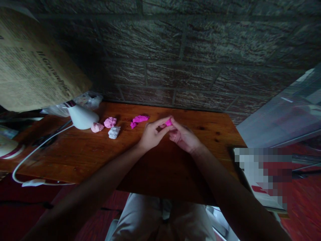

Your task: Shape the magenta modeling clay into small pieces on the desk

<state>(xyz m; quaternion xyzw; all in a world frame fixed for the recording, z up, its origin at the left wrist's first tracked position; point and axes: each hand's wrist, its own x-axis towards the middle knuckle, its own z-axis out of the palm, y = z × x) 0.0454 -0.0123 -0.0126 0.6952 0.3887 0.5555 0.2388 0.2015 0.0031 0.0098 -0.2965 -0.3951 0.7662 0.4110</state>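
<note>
Looks like room in home; exact kind unclear. Judged by plain wooden table (pixel 219 124), far edge against dark brick-patterned wall (pixel 160 43). Near left end of far edge: domestic table lamp (pixel 57 78), newsprint-patterned shade (pixel 37 63) on white base (pixel 82 117). White cord (pixel 37 148) looped past near edge. Beyond right edge: pale greyish panel (pixel 281 110), red floor (pixel 306 197) below.

The left arm (pixel 100 182) and right arm (pixel 223 182) are slanting forward and inward, wrists (pixel 197 147) apart. The left hand (pixel 152 134) and right hand (pixel 184 136) are facing each other, bent fingers (pixel 162 122) and thumbs (pixel 164 131) pinching close together.
</note>
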